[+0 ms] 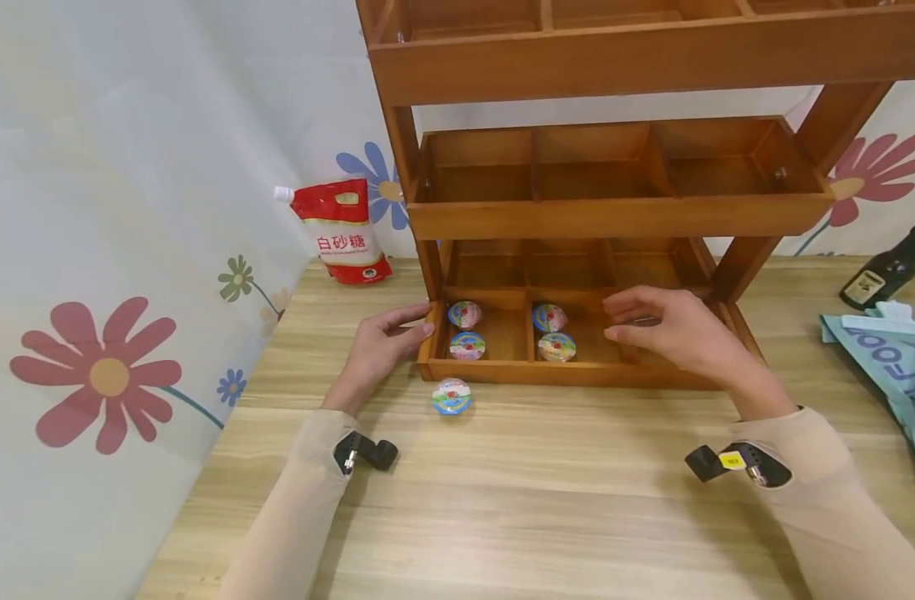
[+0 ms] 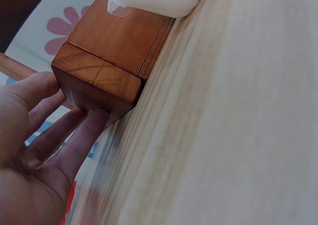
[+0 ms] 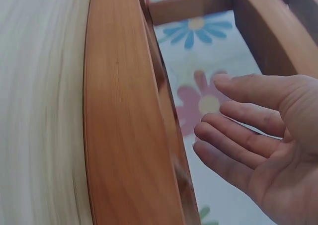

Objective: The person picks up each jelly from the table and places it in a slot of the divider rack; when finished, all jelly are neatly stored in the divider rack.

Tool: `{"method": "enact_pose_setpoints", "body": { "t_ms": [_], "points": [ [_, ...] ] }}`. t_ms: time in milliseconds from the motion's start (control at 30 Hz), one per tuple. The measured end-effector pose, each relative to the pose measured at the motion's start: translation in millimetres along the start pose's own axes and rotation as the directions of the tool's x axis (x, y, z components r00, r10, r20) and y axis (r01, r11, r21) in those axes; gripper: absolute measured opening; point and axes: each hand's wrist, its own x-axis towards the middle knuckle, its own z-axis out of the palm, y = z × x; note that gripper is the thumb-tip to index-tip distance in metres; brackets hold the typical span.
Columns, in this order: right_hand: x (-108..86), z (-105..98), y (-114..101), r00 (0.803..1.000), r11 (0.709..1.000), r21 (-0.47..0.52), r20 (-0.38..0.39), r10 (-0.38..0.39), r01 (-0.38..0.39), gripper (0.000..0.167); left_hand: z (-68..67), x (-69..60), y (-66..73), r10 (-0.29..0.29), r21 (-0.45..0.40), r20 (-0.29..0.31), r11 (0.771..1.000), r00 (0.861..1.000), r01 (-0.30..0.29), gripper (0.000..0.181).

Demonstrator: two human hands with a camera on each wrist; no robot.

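My left hand (image 1: 380,343) touches the left front corner of the wooden shelf's bottom tray (image 1: 472,372); in the left wrist view its fingers (image 2: 92,130) rest against the tray's end. My right hand (image 1: 675,329) hovers over the right part of that tray, fingers loosely bent. Nothing shows between its fingers in the right wrist view. Two small cups with printed lids sit in the left compartment, one cup (image 1: 467,346) in front of another (image 1: 464,314). The middle compartment holds a similar pair, a front cup (image 1: 557,347) and a rear cup (image 1: 550,317). One more cup (image 1: 452,397) stands on the table before the tray.
Upper tiers of the wooden shelf (image 1: 615,218) rise above both hands. A red and white sugar pouch (image 1: 345,233) stands at the back left. On the right are a dark bottle (image 1: 888,265) and a blue bag (image 1: 896,358) with a clip.
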Motion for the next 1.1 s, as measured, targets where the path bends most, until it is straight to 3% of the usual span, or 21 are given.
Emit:
{"method": "enact_pose_setpoints", "body": {
  "t_ms": [267, 433, 667, 900, 1100],
  "points": [
    [3.5, 31, -34, 0.995, 0.988, 0.134, 0.055, -0.086, 0.078, 0.038, 1.2, -0.7, -0.5, -0.002, 0.009, 0.007, 1.000, 1.000, 0.002, 0.042],
    [10.0, 53, -52, 0.986, 0.978, 0.158, 0.079, -0.147, 0.133, 0.037, 1.5, -0.6, -0.7, -0.004, 0.010, 0.005, 1.000, 1.000, 0.004, 0.042],
    [20.3, 79, -72, 0.967, 0.961, 0.192, 0.126, -0.223, 0.197, 0.036, 2.7, -1.5, 0.6, -0.016, 0.012, -0.002, 1.000, 1.000, 0.016, 0.042],
    [28.6, 103, -83, 0.937, 0.917, 0.290, 0.135, -0.323, 0.274, 0.035, 2.2, -0.3, 0.9, -0.023, 0.006, -0.005, 1.000, 1.000, 0.023, 0.043],
    [31.8, 120, -91, 0.936, 0.919, 0.298, 0.162, -0.314, 0.256, 0.034, 2.3, -1.6, 2.3, -0.020, -0.014, -0.005, 1.000, 1.000, 0.020, 0.042]
  ]
}}
